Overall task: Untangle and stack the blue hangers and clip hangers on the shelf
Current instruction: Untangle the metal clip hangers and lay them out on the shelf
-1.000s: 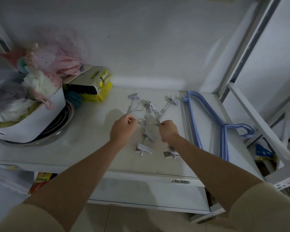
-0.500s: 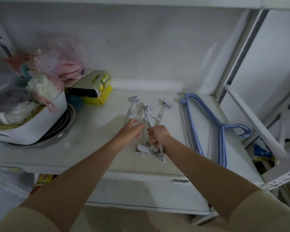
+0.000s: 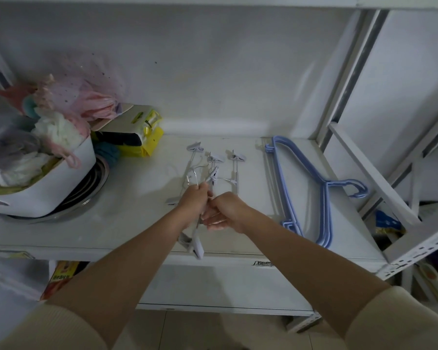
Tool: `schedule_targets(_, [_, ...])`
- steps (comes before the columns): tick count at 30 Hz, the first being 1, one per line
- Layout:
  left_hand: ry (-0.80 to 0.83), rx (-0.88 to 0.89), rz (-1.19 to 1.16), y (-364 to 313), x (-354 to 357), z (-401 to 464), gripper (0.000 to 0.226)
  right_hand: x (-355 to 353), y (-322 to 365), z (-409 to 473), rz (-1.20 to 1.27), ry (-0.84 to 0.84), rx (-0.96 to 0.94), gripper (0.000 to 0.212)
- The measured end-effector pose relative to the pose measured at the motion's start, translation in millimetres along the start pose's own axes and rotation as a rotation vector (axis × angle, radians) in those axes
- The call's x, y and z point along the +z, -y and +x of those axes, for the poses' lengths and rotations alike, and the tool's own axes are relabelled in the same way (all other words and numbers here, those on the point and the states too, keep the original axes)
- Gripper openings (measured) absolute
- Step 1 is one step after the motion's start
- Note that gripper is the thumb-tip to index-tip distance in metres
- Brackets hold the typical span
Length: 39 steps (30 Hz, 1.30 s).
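A tangle of white clip hangers [image 3: 214, 170] with wire hooks lies in the middle of the white shelf [image 3: 137, 198]. My left hand [image 3: 194, 204] is closed around the bars of the bundle, and one clip [image 3: 195, 245] hangs below it past the shelf's front edge. My right hand [image 3: 225, 210] sits right beside it, fingers curled toward the same bundle; its grip is partly hidden. Stacked blue hangers [image 3: 301, 188] lie flat on the shelf's right side, hooks pointing right.
A white tub [image 3: 48, 190] full of cloths and bags stands on stacked metal basins at the left. A yellow package [image 3: 147, 137] lies behind it near the wall. Slanted white frame bars [image 3: 372, 170] border the right side.
Both hands have come together lower and nearer the front edge. My left hand, open half a second ago, has closed on the clip hangers. The bundle has shifted toward me.
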<state>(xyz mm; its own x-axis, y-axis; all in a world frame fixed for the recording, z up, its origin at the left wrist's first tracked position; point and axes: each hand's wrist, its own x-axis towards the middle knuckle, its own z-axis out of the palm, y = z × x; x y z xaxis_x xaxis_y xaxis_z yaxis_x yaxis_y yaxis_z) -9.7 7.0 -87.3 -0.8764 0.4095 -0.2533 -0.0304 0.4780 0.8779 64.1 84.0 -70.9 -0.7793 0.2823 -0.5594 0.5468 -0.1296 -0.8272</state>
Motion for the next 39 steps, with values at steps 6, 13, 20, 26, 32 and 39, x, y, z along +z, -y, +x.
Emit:
schedule_targets(6, [0.098, -0.145, -0.03, 8.5, -10.1, -2.8, 0.027, -8.1, -2.5, 18.2, -0.091, -0.195, -0.021, 0.017])
schedule_targets(13, [0.139, -0.221, -0.105, 13.6, -23.4, -6.8, 0.026, -24.5, -3.5, 48.3, -0.455, -0.452, -0.148, 0.031])
schedule_targets(20, [0.14, -0.159, -0.078, 26.3, -39.6, -14.3, 0.021, -26.7, -8.5, 68.8, -0.712, -0.431, -0.128, 0.037])
schedule_targets(26, [0.19, -0.151, -0.103, 26.5, -40.3, -17.2, 0.022, -28.5, -2.0, 69.7, -0.56, -0.506, -0.112, 0.035])
schedule_targets(32, [0.179, -0.121, -0.118, 22.0, -37.5, -18.7, 0.022, -31.8, 22.0, 66.3, -0.311, -0.548, -0.169, 0.037])
schedule_targets(39, [-0.087, -0.052, -0.377, 9.4, -67.0, -3.8, 0.022, -17.1, 34.5, 48.1, -0.15, -0.485, -0.233, 0.02])
